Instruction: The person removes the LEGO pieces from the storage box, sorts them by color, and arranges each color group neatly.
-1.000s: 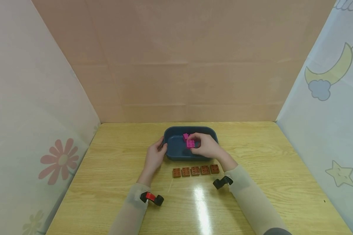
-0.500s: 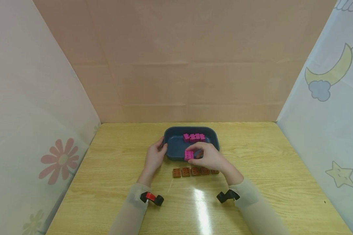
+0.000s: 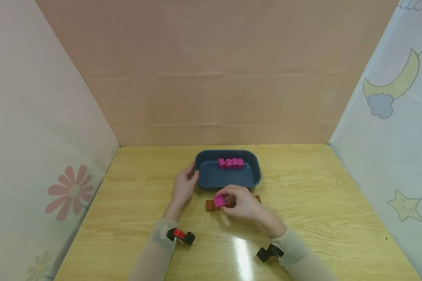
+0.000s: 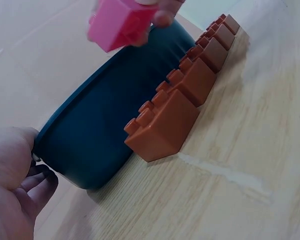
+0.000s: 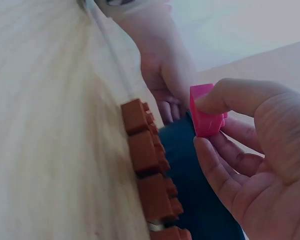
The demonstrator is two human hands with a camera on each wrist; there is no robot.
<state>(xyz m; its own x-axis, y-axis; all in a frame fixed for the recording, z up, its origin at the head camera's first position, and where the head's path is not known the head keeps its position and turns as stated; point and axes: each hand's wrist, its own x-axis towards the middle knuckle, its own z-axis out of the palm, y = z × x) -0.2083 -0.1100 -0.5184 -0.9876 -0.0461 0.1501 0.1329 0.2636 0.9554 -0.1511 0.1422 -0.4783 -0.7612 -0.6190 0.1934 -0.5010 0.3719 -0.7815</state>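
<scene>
A pink toy building brick (image 3: 219, 201) is pinched between the thumb and fingers of my right hand (image 3: 245, 203). In the left wrist view the held pink brick (image 4: 121, 26) hangs above the row of orange-brown building bricks (image 4: 165, 125), clear of them. My left hand (image 3: 183, 187) holds the left end of a dark blue plastic tray (image 3: 228, 186), with fingers bent at its outer wall in the left wrist view. Several pink bricks (image 3: 229, 163) lie in a line inside the tray. The right hand hides most of the brown row in the head view.
The brown row runs along the front of the tray on the wooden table (image 3: 144, 171). A patterned cloth wall (image 3: 383, 128) stands at the right, another cloth wall (image 3: 74, 128) at the left, and a tan sheet (image 3: 211, 78) behind.
My right hand has lifted the pink brick out of the tray and brought it forward, over the left part of the brown row. The left hand stays at the tray.
</scene>
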